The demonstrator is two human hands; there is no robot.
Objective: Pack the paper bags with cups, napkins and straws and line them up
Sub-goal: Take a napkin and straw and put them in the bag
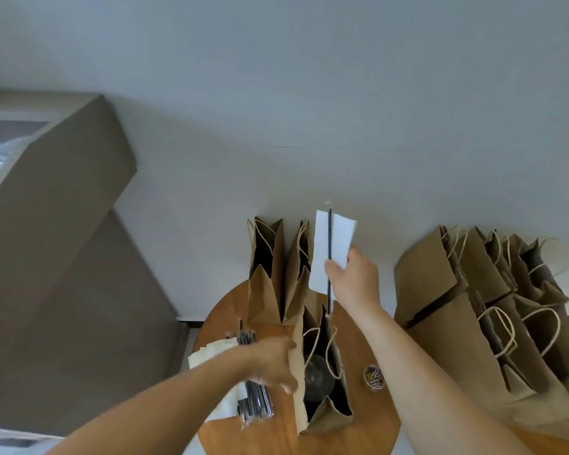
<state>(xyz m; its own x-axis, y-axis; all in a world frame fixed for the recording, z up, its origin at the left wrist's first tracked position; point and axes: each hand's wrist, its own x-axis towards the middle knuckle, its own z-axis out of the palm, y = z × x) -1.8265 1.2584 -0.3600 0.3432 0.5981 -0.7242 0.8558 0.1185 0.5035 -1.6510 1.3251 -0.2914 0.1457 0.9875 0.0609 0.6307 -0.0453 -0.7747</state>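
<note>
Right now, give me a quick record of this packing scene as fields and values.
left hand: gripping the side of the open bag
right hand: holding a white napkin and a black straw together above the open bag
open bag contents: a clear cup
supplies: napkins and wrapped straws left of the open bag
surface: round wooden table
other bags: two upright behind, a cluster to the right

We see 2 bare arms reaching forward. Our right hand [353, 277] is raised, arm extended, thumb and fingers pinched closed. Our left hand [271, 362] sits lower and nearer, palm turned right, fingers curled, a little blurred.
</note>
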